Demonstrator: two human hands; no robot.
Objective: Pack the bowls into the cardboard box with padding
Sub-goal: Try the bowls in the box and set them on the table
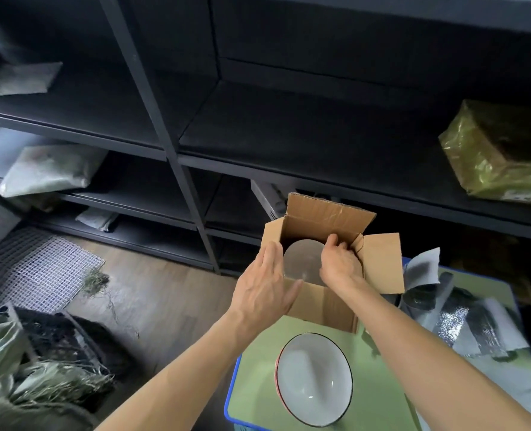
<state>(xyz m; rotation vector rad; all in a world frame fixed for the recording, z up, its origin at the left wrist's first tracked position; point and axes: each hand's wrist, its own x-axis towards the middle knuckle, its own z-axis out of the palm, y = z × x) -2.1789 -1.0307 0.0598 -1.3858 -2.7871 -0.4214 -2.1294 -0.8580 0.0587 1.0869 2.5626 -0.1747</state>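
Observation:
An open cardboard box [326, 303] stands on a green table [379, 384], flaps spread. Inside it lies a white bowl [301, 259], partly hidden by my hands. My left hand [267, 281] lies flat against the box's left wall, fingers straight, thumb on the near flap. My right hand [340, 259] reaches into the box with its fingers curled over the bowl's right rim. A second white bowl [314, 381] with a dark rim sits on the table in front of the box. Silver foil padding sheets [463, 321] lie to the right.
Dark metal shelving [177, 144] stands behind the box, holding grey parcels [49, 169] and a yellow-wrapped package [500, 154]. A white mesh mat [40, 269] and sacks with straw [40, 377] lie on the wooden floor at left.

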